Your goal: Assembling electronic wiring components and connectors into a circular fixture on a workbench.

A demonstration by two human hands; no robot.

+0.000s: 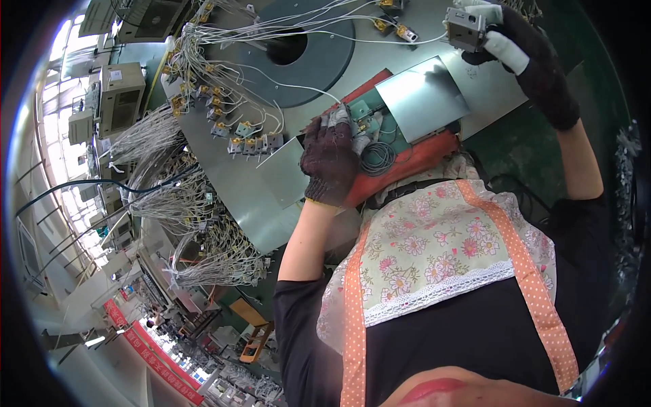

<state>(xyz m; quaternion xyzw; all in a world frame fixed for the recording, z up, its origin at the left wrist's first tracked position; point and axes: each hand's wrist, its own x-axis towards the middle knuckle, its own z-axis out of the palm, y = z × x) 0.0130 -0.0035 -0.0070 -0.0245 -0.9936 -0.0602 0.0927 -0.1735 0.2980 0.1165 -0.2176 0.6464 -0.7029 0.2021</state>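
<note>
My right hand [532, 57], in a dark glove with white-wrapped fingers, is raised at the upper right. It grips a small grey metal connector housing [465, 29], with a white cable [427, 42] running leftward from it. Lower down, my left hand [331, 159] wears a similar dark glove and rests over the red-edged work tray. Its fingers are closed at the end of another white cable [308, 88]. Small green and metal parts [366, 122] and a coil of grey wire [378, 158] lie beside this hand. What sits under its fingers is hidden.
A shiny metal plate [424, 98] covers part of the red tray [441, 144]. Behind stands a dark round disc [339, 64] with a central hole. Several connectors [254, 144] on cables lie left on the metal table [234, 193]. Cable bundles [220, 271] hang off its left edge.
</note>
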